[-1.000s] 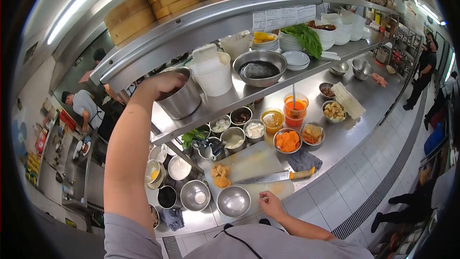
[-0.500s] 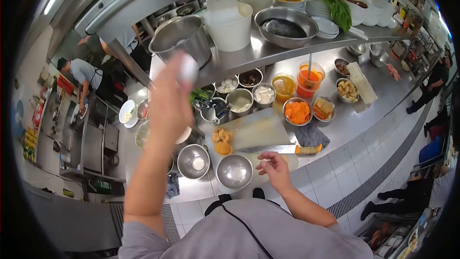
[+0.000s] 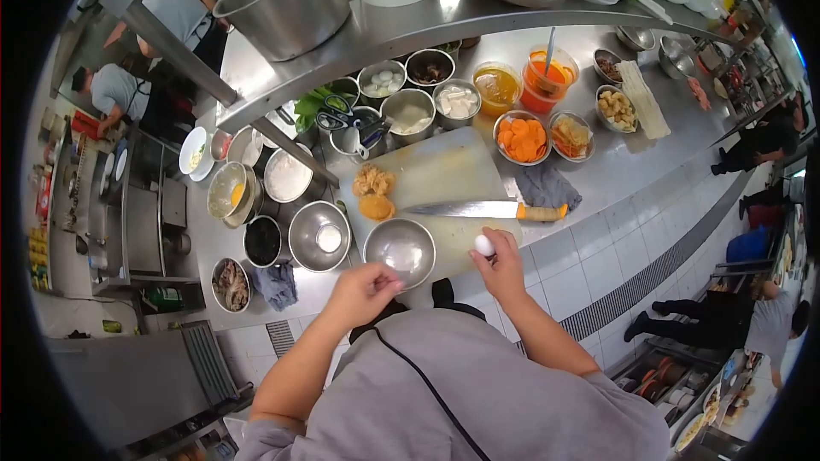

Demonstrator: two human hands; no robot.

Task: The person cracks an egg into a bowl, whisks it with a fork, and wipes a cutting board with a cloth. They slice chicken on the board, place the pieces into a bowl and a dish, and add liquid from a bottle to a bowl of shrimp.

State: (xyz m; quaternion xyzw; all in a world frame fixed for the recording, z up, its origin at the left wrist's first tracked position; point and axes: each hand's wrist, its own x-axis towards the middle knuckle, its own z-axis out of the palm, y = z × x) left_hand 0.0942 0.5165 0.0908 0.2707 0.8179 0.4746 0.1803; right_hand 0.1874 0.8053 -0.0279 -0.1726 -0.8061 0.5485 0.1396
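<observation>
My right hand [image 3: 502, 266] pinches a white egg [image 3: 484, 245] between thumb and fingers, over the near edge of the cutting board [image 3: 453, 166]. My left hand [image 3: 366, 294] is closed at the near left rim of a bare steel bowl [image 3: 399, 249]; I cannot tell what its fingers hold. A large knife [image 3: 478, 209] with a yellow-orange handle lies across the board, beyond the egg. Two golden-brown food pieces [image 3: 374, 192] sit at the board's left side. Left of the bowl stands another steel bowl [image 3: 309, 222] with something white in it.
A steel shelf [image 3: 410, 30] spans the far side, carrying a large pot [image 3: 282, 0]. Under it stand several ingredient containers, a bowl of orange slices [image 3: 522, 138] and scissors [image 3: 342, 113]. A bowl with a yolk [image 3: 235, 195] is at left. Grey cloths [image 3: 547, 183] lie on the counter.
My left hand has come down from near the shelf, where it held the egg, to the steel bowl. The egg is now in my right hand. The view has tilted downward.
</observation>
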